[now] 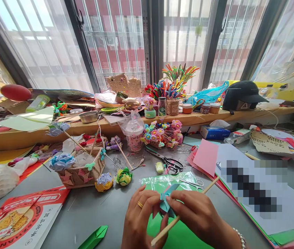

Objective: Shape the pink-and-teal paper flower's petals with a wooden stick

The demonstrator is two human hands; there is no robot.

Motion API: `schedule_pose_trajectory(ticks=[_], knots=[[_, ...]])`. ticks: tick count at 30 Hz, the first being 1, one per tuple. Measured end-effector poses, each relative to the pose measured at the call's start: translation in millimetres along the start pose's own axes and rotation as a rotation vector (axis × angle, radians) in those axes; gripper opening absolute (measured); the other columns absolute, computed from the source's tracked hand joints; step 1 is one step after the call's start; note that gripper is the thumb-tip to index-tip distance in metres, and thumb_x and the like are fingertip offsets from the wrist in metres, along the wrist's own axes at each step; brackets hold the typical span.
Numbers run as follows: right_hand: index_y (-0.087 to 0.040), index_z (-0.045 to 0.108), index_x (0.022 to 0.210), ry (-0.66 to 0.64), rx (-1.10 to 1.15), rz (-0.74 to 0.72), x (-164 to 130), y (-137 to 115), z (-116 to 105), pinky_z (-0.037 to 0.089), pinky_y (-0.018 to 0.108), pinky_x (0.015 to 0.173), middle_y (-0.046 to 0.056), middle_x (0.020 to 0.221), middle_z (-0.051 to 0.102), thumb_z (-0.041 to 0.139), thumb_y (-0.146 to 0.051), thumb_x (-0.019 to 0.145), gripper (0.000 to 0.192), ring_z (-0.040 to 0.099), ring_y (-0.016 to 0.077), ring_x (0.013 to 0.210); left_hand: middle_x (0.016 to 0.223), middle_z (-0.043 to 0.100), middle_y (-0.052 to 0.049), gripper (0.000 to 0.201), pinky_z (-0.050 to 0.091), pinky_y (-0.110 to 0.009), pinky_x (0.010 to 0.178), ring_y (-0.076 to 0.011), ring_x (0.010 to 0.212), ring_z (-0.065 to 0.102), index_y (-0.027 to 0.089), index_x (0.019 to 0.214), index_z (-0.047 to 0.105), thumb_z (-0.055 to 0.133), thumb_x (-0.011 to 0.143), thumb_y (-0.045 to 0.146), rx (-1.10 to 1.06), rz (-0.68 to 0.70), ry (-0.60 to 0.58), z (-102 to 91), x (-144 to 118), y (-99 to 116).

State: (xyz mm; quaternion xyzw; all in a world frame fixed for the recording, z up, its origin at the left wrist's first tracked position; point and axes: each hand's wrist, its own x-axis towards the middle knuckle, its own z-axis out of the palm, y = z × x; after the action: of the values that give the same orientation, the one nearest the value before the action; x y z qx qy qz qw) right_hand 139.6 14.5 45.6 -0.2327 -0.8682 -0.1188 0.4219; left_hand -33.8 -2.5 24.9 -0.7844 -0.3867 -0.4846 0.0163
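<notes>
Both hands pinched shut on the paper flower (167, 200): left hand (141, 216), right hand (201, 216) also gripping the stick (180, 216). Step: shaping petals; next needs a fine fold above the pinch.

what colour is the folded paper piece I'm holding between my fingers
Teal blue, pinched by both the left hand and right hand: folded paper piece, head view.

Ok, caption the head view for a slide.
Both hands fold a blue paper flower on a wooden stick above a cluttered craft table.

Gold ring (140, 204) left, beaded bracelet (240, 238) right.
</notes>
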Motion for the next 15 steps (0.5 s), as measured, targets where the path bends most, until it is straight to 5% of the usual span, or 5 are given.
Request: schedule_pose_trajectory(ticks=[5, 9, 15], knots=[[-0.015, 0.062, 0.090, 0.001, 0.133, 0.085, -3, 3, 3, 0.044, 0.020, 0.050, 0.006, 0.076, 0.065, 0.038, -0.017, 0.092, 0.024, 0.060, 0.0120, 0.061, 0.090, 0.066, -0.005, 0.024, 0.052, -0.030, 0.074, -0.0215, 0.088, 0.063, 0.024, 0.102, 0.060, 0.049, 0.083, 0.033, -0.412, -0.382, -0.161, -17.8, 7, -5], [-0.018, 0.062, 0.085, -0.117, 0.268, 0.137, -3, 1, 5, 0.042, 0.019, 0.050, 0.004, 0.077, 0.063, 0.042, -0.017, 0.089, 0.020, 0.057, 0.0098, 0.057, 0.078, 0.066, -0.006, 0.026, 0.051, -0.032, 0.070, -0.0203, 0.076, 0.063, 0.020, 0.081, 0.066, 0.058, 0.076, 0.043, -0.638, -0.428, -0.379, -19.9, 13, -17], [-0.019, 0.062, 0.087, -0.182, 0.371, 0.224, -3, 1, 5, 0.045, 0.020, 0.057, 0.004, 0.079, 0.061, 0.050, -0.019, 0.085, 0.012, 0.059, 0.0111, 0.064, 0.061, 0.062, -0.001, 0.030, 0.047, -0.026, 0.057, -0.0154, 0.059, 0.058, 0.017, 0.062, 0.062, 0.070, 0.062, 0.047, -0.888, -0.668, -0.377, -12.2, 13, -21]])
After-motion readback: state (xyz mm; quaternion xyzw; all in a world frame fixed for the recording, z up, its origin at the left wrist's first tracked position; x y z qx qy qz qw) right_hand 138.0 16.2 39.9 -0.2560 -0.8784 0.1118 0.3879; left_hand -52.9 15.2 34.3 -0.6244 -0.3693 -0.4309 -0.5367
